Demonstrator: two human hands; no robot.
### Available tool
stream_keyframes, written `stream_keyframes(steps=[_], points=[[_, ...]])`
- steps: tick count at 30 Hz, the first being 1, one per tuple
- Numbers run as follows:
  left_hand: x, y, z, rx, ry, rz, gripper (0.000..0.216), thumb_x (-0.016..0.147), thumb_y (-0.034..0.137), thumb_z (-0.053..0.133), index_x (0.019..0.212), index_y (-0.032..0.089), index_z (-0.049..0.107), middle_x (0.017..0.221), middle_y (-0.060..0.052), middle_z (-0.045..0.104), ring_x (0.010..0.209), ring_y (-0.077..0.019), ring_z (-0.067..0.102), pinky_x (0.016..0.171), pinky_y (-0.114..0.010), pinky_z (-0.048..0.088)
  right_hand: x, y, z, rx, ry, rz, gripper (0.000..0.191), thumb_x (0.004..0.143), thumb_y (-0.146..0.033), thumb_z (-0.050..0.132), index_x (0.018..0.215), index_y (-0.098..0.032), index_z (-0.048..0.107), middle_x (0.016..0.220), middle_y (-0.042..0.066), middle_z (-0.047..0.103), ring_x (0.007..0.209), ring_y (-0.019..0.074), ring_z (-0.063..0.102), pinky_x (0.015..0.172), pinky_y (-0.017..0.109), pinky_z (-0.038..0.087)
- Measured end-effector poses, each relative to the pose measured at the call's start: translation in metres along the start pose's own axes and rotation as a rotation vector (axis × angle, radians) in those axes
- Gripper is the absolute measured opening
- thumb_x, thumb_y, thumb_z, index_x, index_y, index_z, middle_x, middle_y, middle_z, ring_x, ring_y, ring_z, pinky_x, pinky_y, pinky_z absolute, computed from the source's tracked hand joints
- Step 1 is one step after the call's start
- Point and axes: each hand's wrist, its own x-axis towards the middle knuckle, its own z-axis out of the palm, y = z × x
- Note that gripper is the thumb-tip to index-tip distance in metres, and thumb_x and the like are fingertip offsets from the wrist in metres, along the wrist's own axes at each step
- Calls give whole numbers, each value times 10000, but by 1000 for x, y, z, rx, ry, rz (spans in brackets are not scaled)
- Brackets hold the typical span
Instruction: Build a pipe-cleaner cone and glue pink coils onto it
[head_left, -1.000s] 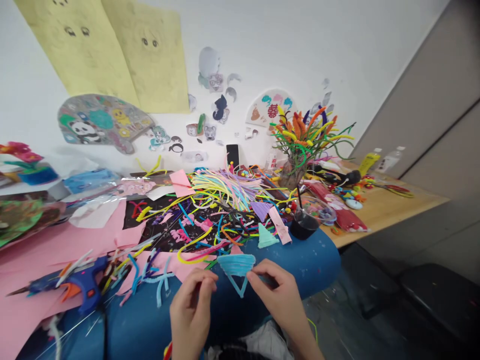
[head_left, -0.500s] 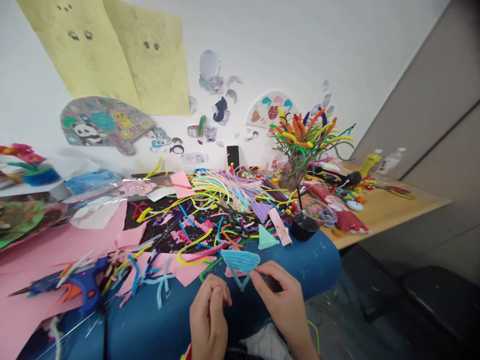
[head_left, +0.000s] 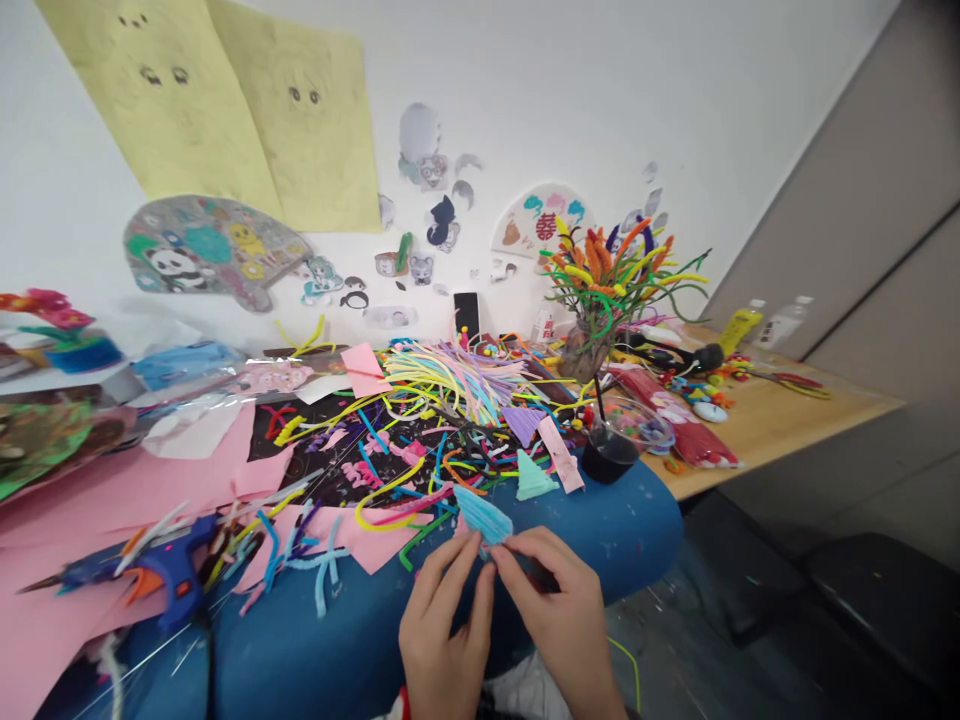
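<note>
A light-blue triangle of pipe cleaners (head_left: pixel 484 515), made of rows laid side by side, is held just above the table's front edge. My right hand (head_left: pixel 559 595) pinches its lower right side between thumb and fingers. My left hand (head_left: pixel 448 620) closes on its lower part, fingertips close to those of the right. The triangle's lower tip is hidden behind my fingers. Beyond it lie a mint-green triangle (head_left: pixel 533 476), a purple one (head_left: pixel 523 424) and a pink strip (head_left: pixel 561 454).
A blue glue gun (head_left: pixel 176 570) rests on pink sheets (head_left: pixel 187 475) at the left. Loose pipe cleaners (head_left: pixel 457 380) cover the middle. A dark drink cup (head_left: pixel 609 455) stands near the right edge, with a vase of pipe-cleaner flowers (head_left: pixel 586 345) behind.
My left hand has come up and right to grip the lower part of the blue triangle. The triangle has tilted, its right end lower, while my right hand keeps its pinch.
</note>
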Motion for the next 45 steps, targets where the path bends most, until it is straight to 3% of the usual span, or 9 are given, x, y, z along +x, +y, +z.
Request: stream_keyframes(steps=[7,13,18,26,31,38,45], points=[[-1,-6,1,-11,8,-26,294,813,157,676,1077,265,749,1061,-65,744,962,-237,699,871,-325,548,-1,-9,-5,-11,-170,-10,136,887,-196,581,932,-201,709,851,35,681,745,148,656,637,211,521],[3,-2,0,-67,51,-128,152,832,166,642,917,245,741,853,-27,747,782,-205,696,760,-291,540,1,-16,-12,-22,-381,-80,293,899,-145,532,1150,-201,674,1022,58,677,939,166,670,815,223,540],[6,-6,-3,-13,21,-76,200,826,132,630,977,232,714,957,-45,738,902,-205,683,825,-288,527,5,-18,-11,-81,-441,-113,310,923,-128,497,1166,-195,678,1027,69,673,954,180,669,843,261,536],[4,-14,0,-198,42,-339,133,812,253,660,891,207,758,904,-51,765,826,-226,701,807,-330,550,9,-15,-5,-138,-366,-166,173,920,-160,570,999,-207,717,925,41,708,865,188,687,778,280,532],[11,-13,-2,-349,48,-561,180,756,348,741,778,169,740,717,-20,737,666,-183,665,646,-251,537,16,-10,-12,-139,-235,-94,49,887,-226,662,883,-214,709,859,19,712,797,175,674,728,263,500],[20,-6,-4,-519,-69,-628,226,784,373,729,735,152,728,685,-23,707,668,-152,630,646,-215,496,23,3,-17,-64,-215,81,95,864,-260,663,927,-210,715,845,18,680,770,167,645,678,245,487],[24,-3,-5,-655,-101,-705,222,734,361,784,682,152,733,648,-13,676,637,-133,608,636,-210,496,25,9,-13,-2,-238,82,168,871,-280,623,825,-182,752,662,-8,562,578,128,502,540,238,397]])
